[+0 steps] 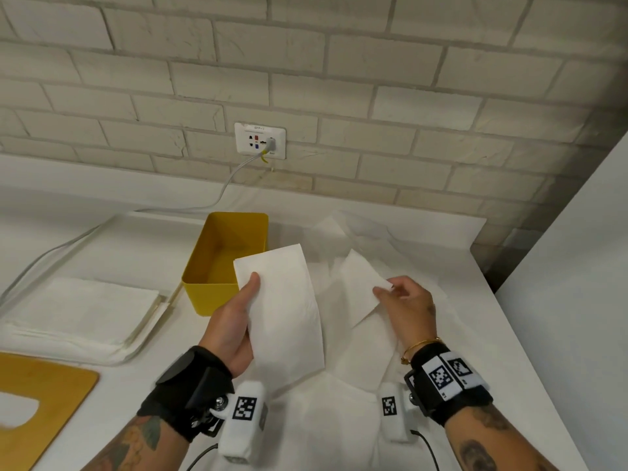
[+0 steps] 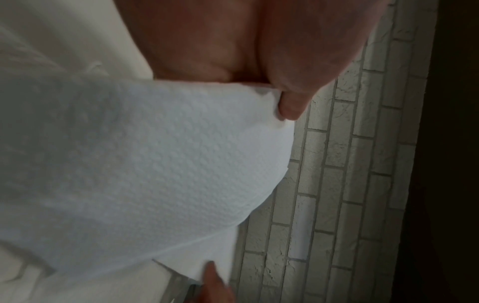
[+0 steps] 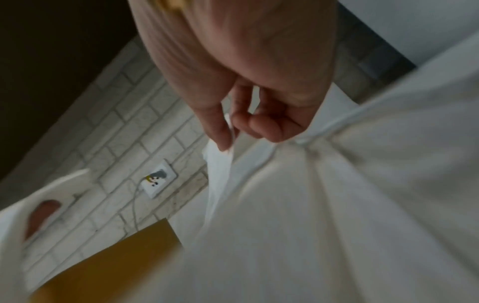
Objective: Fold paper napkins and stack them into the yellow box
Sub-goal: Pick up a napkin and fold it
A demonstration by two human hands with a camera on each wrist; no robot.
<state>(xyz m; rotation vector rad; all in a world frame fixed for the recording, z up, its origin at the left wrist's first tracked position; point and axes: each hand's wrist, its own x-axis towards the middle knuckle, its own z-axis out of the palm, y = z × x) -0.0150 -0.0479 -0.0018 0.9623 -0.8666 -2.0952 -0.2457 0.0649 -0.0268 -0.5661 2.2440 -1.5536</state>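
Folded napkin (image 1: 283,311) held upright in left hand (image 1: 234,329), thumb on its front face, just right of yellow box (image 1: 207,294); box stands open on white table (image 1: 136,253); right hand (image 1: 407,309) pinches corner of a second napkin (image 1: 360,287), further right of box; flat napkin stack (image 1: 81,307) lies left of box.
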